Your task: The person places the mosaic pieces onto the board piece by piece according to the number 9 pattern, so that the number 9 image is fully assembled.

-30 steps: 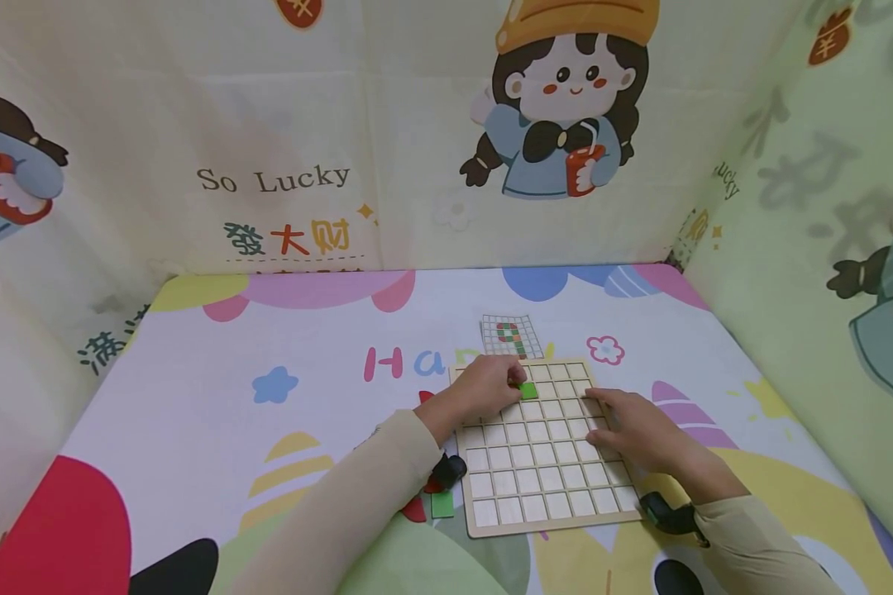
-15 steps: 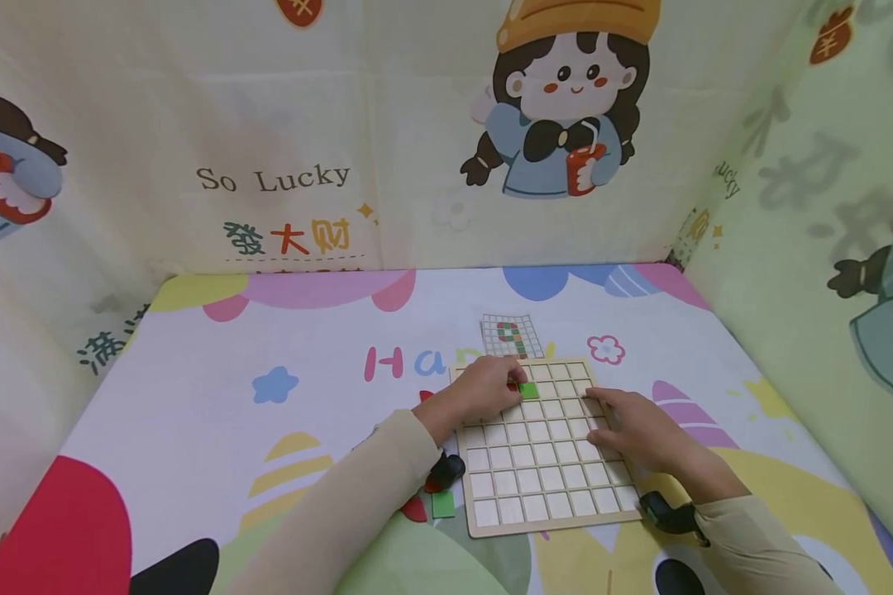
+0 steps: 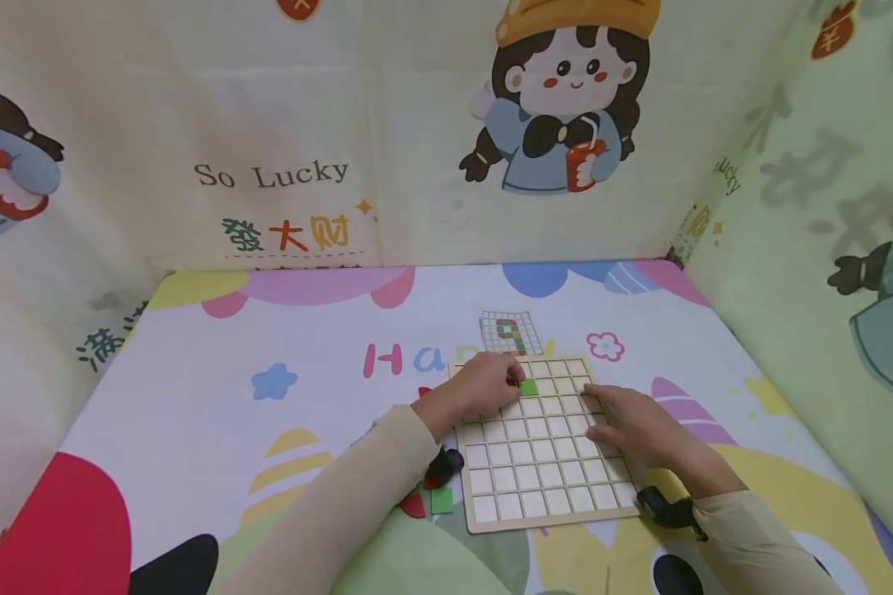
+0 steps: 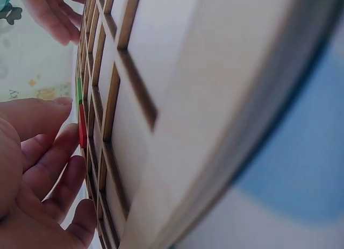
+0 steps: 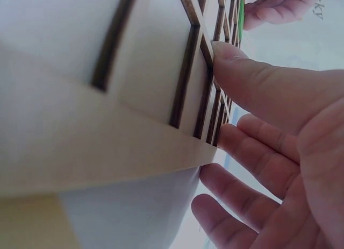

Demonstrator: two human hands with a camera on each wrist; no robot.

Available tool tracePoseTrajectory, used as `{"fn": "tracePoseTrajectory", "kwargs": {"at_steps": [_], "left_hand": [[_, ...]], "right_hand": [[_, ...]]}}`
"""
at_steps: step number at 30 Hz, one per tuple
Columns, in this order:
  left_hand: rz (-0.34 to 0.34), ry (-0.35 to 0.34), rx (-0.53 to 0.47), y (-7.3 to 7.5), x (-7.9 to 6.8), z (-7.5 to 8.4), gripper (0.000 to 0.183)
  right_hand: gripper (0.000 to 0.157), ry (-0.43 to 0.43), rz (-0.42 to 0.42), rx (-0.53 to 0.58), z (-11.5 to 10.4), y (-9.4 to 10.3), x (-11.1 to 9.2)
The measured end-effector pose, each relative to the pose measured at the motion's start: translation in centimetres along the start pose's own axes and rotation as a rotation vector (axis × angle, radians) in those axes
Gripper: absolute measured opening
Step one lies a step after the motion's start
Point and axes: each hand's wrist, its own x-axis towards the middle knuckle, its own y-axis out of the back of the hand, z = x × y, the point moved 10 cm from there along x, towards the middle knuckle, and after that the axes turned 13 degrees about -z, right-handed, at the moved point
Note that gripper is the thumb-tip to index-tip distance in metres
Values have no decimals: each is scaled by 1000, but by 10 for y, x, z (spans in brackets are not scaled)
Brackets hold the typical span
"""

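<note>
A pale wooden grid board (image 3: 543, 522) with white cells lies on the cloth. A green square tile (image 3: 528, 387) sits in a cell in its upper part. To its left is a red tile (image 4: 82, 125), largely covered by my left hand (image 3: 479, 385) in the head view. That hand's index fingertip touches the red tile; its thumb (image 4: 48, 117) hovers beside it, the other fingers loosely bent. My right hand (image 3: 636, 426) rests at the board's right edge, thumb (image 5: 231, 61) on the grid and the other fingers extended along the rim.
Behind the board lies a small card (image 3: 512, 332) printed with a red and green grid pattern. Another green tile (image 3: 442, 500) and red pieces (image 3: 413, 505) lie left of the board, partly hidden by the left forearm. Printed curtains stand behind and right.
A bit of the red tile has come into sight beside the green one, under the left fingers. Both hands hold nearly the same place; the head view has tilted slightly.
</note>
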Motion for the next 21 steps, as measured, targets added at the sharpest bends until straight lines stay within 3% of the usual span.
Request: {"fn": "tracePoseTrajectory", "kwargs": {"at_steps": [21], "left_hand": [[7,15,6,2,1,0,17]], "right_hand": [[61,7,7,10,1,2,1]]}}
